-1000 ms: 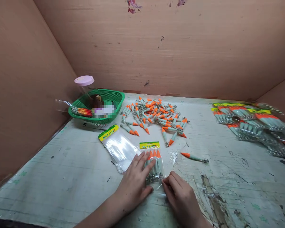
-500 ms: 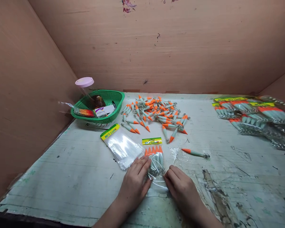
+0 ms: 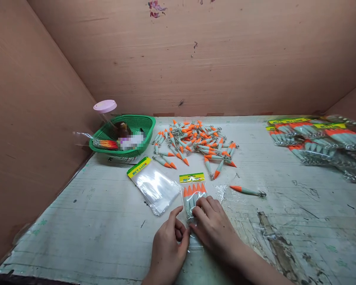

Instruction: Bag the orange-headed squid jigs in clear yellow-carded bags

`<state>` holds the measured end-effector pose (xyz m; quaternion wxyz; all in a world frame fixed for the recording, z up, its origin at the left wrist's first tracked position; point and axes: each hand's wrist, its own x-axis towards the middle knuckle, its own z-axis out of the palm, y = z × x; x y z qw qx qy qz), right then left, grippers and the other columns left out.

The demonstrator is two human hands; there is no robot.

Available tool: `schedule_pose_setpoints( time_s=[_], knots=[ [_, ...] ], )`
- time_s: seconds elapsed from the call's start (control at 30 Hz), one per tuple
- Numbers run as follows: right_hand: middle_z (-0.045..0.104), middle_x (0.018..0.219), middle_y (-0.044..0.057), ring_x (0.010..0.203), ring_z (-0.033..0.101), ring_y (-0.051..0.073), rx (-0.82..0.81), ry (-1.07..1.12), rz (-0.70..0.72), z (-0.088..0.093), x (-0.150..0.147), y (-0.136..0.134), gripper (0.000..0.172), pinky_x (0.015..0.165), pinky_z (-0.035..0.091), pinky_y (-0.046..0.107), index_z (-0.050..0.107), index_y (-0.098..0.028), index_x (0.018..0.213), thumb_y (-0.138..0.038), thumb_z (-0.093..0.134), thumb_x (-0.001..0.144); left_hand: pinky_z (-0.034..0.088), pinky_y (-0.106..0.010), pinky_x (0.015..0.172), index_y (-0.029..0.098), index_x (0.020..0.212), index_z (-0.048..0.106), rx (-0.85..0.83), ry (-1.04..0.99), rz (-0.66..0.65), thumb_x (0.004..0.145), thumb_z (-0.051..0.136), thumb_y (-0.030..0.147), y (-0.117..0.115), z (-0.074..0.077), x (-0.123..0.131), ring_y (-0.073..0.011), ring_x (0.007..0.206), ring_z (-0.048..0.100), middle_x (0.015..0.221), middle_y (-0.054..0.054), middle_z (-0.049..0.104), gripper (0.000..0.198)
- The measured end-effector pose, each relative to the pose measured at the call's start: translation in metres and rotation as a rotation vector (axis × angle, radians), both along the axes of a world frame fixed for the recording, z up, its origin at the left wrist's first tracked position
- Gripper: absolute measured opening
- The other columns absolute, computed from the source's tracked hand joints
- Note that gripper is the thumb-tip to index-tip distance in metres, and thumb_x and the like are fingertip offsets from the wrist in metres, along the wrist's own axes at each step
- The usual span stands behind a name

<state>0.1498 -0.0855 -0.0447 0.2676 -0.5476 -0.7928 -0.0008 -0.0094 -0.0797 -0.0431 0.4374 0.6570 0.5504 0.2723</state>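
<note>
A clear bag of squid jigs [image 3: 192,192] with a green and yellow header lies flat in front of me; several orange-tipped jigs show inside, tips toward the header. My right hand [image 3: 215,223] lies over the lower right of this bag, its bent fingers and thumb gripping it and hiding most of the hooks. At the bag's lower left edge is my left hand [image 3: 169,241], index finger raised and apart from the thumb, the other fingers curled. Left of the bag lies a stack of empty header bags [image 3: 156,186]. A single squid jig [image 3: 246,191] rests to the right.
Behind the bags spreads a pile of loose squid jigs [image 3: 192,140]. A green basket [image 3: 150,126] at the back left holds a pink-lidded jar [image 3: 105,106] and other items. Filled bags [image 3: 323,144] are heaped at the right. Board walls [image 3: 195,79] enclose the table.
My right hand has moved left from the bag's right edge onto its lower part. My left hand has drawn back toward me, off the bag's face, its index finger lifted.
</note>
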Motion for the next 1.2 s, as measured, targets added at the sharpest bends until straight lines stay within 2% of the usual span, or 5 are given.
schedule_pose_setpoints(
  time_s=[0.37, 0.5, 0.6, 0.93, 1.2],
  knots=[
    [0.053, 0.079, 0.004, 0.074, 0.042, 0.018, 0.088, 0.102, 0.036, -0.009, 0.006, 0.005, 0.007, 0.064, 0.033, 0.030, 0.052, -0.018, 0.078, -0.016, 0.052, 0.085, 0.046, -0.029, 0.062, 0.019, 0.117, 0.051, 0.064, 0.237, -0.106, 0.076, 0.047, 0.012, 0.002, -0.002, 0.003, -0.0192, 0.067, 0.059, 0.071, -0.001, 0.060, 0.042],
    [0.054, 0.080, 0.005, 0.075, 0.043, 0.019, 0.084, 0.113, 0.072, -0.011, 0.009, 0.008, 0.006, 0.067, 0.034, 0.031, 0.054, -0.017, 0.081, -0.012, 0.052, 0.084, 0.050, -0.040, 0.084, 0.021, 0.130, 0.043, 0.352, 0.332, -0.215, 0.073, 0.046, 0.006, 0.012, 0.000, 0.003, -0.0247, 0.104, 0.055, 0.122, -0.012, 0.056, 0.059],
    [0.054, 0.081, 0.006, 0.076, 0.043, 0.020, 0.072, 0.117, 0.032, -0.012, 0.006, 0.007, 0.006, 0.069, 0.036, 0.033, 0.054, -0.017, 0.081, -0.012, 0.051, 0.081, 0.047, -0.045, 0.095, 0.023, 0.137, 0.036, 0.492, 0.371, -0.398, 0.068, 0.046, 0.000, 0.024, 0.001, 0.002, -0.0259, 0.116, 0.046, 0.144, -0.008, 0.042, 0.073],
    [0.055, 0.085, 0.008, 0.083, 0.042, 0.023, 0.078, 0.103, -0.045, -0.015, -0.003, 0.007, 0.011, 0.073, 0.040, 0.037, 0.056, -0.017, 0.080, -0.011, 0.049, 0.074, 0.035, -0.052, 0.107, 0.014, 0.131, 0.044, 0.688, 0.444, -0.574, 0.069, 0.045, 0.004, 0.048, 0.007, 0.003, -0.0274, 0.126, 0.044, 0.131, -0.010, 0.056, 0.063],
    [0.055, 0.084, 0.009, 0.082, 0.042, 0.023, 0.048, 0.146, -0.047, -0.015, -0.004, 0.006, 0.008, 0.073, 0.040, 0.038, 0.057, -0.015, 0.080, -0.012, 0.051, 0.077, 0.038, -0.052, 0.104, 0.010, 0.128, 0.047, 0.741, 0.410, -0.553, 0.068, 0.046, 0.006, 0.050, 0.003, 0.003, -0.0287, 0.124, 0.047, 0.128, -0.013, 0.058, 0.060]
  ],
)
